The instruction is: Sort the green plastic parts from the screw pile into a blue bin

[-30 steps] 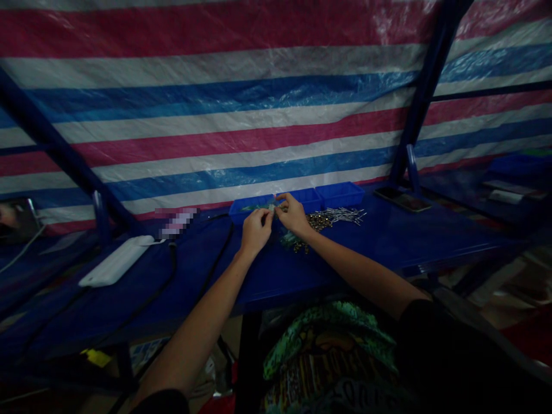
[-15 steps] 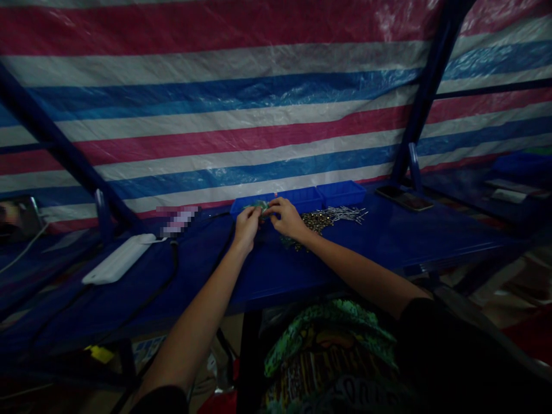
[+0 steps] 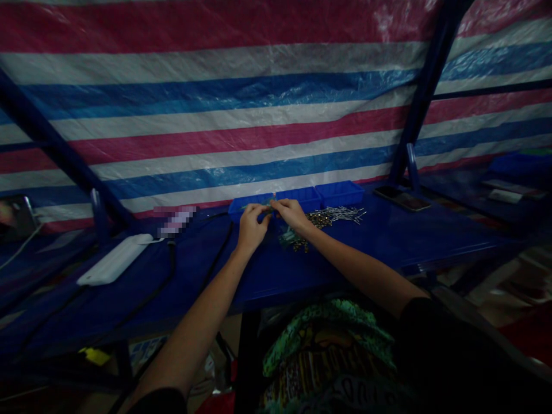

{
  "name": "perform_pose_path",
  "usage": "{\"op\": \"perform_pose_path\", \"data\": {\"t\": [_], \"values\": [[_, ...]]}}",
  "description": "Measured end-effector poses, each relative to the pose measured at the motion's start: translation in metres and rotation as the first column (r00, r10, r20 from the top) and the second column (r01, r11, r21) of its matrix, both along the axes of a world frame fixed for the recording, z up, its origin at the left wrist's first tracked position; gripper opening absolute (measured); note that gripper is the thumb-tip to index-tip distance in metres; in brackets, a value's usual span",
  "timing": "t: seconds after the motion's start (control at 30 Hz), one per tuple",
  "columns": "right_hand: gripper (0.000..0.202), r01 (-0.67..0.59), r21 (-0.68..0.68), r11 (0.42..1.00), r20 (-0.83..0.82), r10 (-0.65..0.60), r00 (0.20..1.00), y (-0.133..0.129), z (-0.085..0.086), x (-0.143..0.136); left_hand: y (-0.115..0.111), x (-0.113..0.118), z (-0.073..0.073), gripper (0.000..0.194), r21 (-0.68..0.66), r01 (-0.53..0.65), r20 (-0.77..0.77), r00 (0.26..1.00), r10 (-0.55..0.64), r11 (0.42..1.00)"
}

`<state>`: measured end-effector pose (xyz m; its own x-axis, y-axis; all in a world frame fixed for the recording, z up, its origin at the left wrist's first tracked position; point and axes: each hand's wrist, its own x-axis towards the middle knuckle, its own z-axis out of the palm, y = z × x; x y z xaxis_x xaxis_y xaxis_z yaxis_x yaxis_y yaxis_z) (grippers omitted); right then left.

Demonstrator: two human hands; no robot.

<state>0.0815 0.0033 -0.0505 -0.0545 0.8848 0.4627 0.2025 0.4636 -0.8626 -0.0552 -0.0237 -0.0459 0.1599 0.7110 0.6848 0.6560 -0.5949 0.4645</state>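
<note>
My left hand and my right hand meet over the front of the blue trays, fingers pinched close together. Between them is a small greenish see-through plastic piece, mostly hidden by the fingers and too dark to make out fully. Just below my right hand lies more greenish clear plastic, beside a heap of small brass-coloured metal parts. A pile of thin silvery pins adjoins the heap on its right.
Blue plastic trays line the back of the blue table. At left lie a white power strip and black cables. A phone lies by the right post. Striped sheeting hangs behind.
My left hand has turned and shifted slightly right, its fingers now nearer my right hand's. The greenish piece between them shows less. More of the plastic below my right hand is visible.
</note>
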Motion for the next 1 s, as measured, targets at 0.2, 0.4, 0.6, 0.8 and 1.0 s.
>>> {"op": "perform_pose_path", "data": {"t": [0.2, 0.4, 0.6, 0.8, 1.0], "values": [[0.027, 0.173, 0.070, 0.983, 0.096, -0.179, 0.979, -0.001, 0.006, 0.009, -0.001, 0.003, -0.006, 0.020, -0.018, 0.031, -0.067, 0.997, -0.032, 0.999], [0.030, 0.360, 0.310, 0.880, -0.022, -0.372, 0.928, 0.010, 0.032, 0.014, -0.003, 0.009, -0.014, 0.032, -0.085, 0.026, -0.230, 0.972, -0.045, 0.996], [0.032, 0.135, 0.418, 0.898, 0.396, -0.314, 0.863, 0.026, 0.016, -0.001, -0.007, 0.011, -0.018, 0.042, -0.251, -0.011, -0.421, 0.902, -0.098, 0.968], [0.031, 0.168, 0.300, 0.939, 0.461, -0.297, 0.836, 0.015, 0.000, 0.020, -0.002, 0.010, -0.012, 0.025, -0.329, -0.048, -0.336, 0.939, -0.070, 0.943], [0.028, 0.057, 0.132, 0.990, 0.383, -0.104, 0.918, 0.003, 0.009, 0.020, 0.011, 0.000, -0.009, 0.019, -0.242, -0.035, 0.036, 0.998, 0.045, 0.970]]}}
